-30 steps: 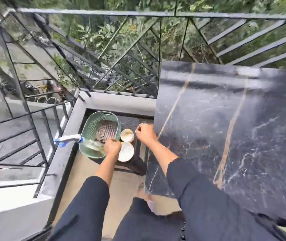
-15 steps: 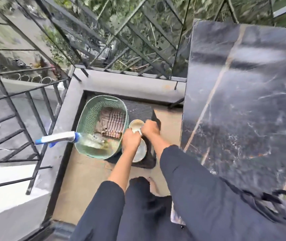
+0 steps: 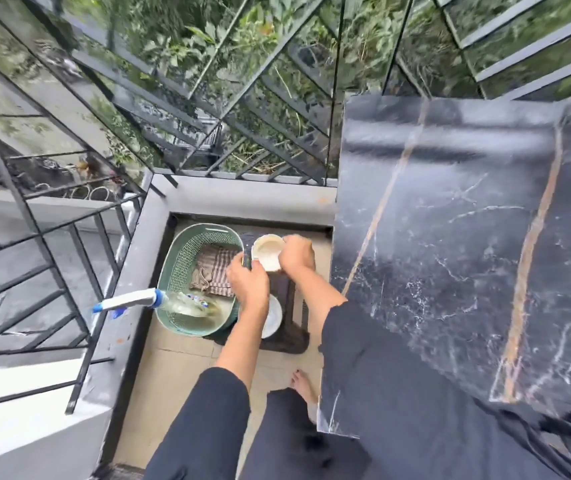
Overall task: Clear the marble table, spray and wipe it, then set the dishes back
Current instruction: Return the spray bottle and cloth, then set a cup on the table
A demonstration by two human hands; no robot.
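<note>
A small cream bowl (image 3: 268, 251) is held just above a low dark stool (image 3: 289, 332) on the floor, left of the black marble table (image 3: 450, 254). My right hand (image 3: 298, 255) grips the bowl's right rim. The fingers of my left hand (image 3: 247, 280) curl at its near left edge. A white plate (image 3: 273, 318) lies on the stool below my left wrist, partly hidden by it. The marble top shows nothing on it here.
A green plastic basket (image 3: 176, 261) stands left of the stool, holding a striped cloth (image 3: 213, 268) and a spray bottle (image 3: 131, 301) whose nozzle sticks out over the grey ledge. Black metal railings fence the balcony corner. My bare foot (image 3: 303, 386) stands by the table's edge.
My view has tipped down toward the floor. My right hand came off the table edge to the bowl. My left hand moved from the plate up to the bowl.
</note>
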